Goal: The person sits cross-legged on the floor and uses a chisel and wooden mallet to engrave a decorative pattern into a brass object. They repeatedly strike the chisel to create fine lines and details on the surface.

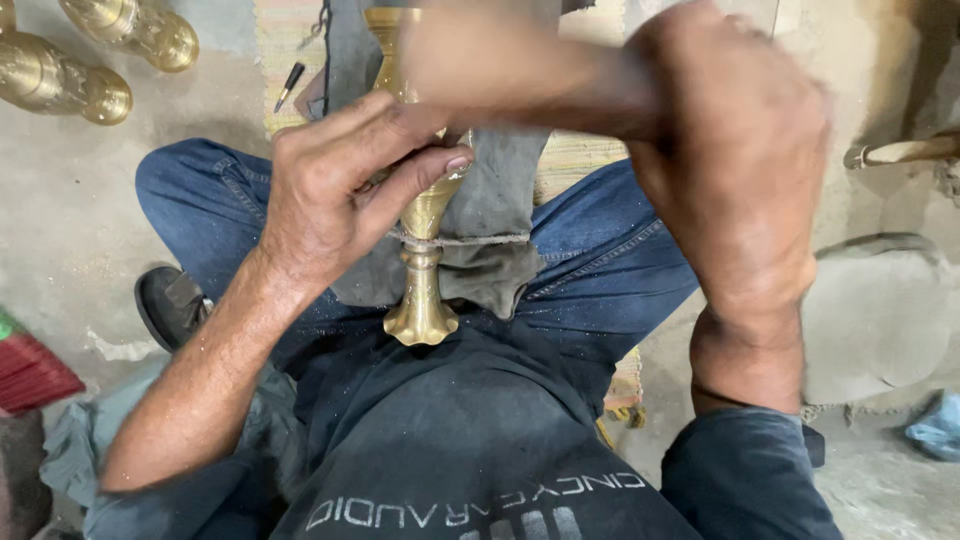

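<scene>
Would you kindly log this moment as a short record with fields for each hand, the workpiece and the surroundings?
left hand: grips the upper part of the brass vase
right hand: raised and motion-blurred, closed on a blurred handle-like thing
brass vase: lies across the lap on a grey cloth, its flared foot toward the body
surroundings: two more brass pieces on the floor at upper left; a pen near the mat

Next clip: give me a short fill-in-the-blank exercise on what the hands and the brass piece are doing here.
1. The left hand grips a ____-coloured metal vase.
2. The vase rests on a grey ____ over the lap.
3. The right hand looks ____ from motion.
4. Two more brass pieces lie on the ____.

Missing words: brass; cloth; blurred; floor
</scene>
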Available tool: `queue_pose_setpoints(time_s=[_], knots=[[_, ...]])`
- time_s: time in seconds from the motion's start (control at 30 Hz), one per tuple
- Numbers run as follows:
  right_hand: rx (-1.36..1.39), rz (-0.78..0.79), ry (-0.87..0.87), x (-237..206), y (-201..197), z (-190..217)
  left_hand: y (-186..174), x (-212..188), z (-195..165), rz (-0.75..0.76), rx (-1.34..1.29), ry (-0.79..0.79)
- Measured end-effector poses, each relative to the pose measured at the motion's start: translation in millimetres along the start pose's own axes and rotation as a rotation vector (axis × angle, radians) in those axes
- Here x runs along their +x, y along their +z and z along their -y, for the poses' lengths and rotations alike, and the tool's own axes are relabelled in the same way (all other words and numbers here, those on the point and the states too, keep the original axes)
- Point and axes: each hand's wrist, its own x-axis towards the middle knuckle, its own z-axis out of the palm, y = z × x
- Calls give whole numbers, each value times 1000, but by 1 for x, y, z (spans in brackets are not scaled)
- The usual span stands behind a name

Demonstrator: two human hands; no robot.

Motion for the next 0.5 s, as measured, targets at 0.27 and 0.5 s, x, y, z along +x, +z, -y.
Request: queue_pose_setpoints(time_s=[0.27, 0.5], knots=[[-86, 5, -36, 0, 6, -5, -2, 4, -2, 25, 8, -11], [-103, 3, 8, 3, -1, 1, -3, 1, 0, 42, -21, -22]])
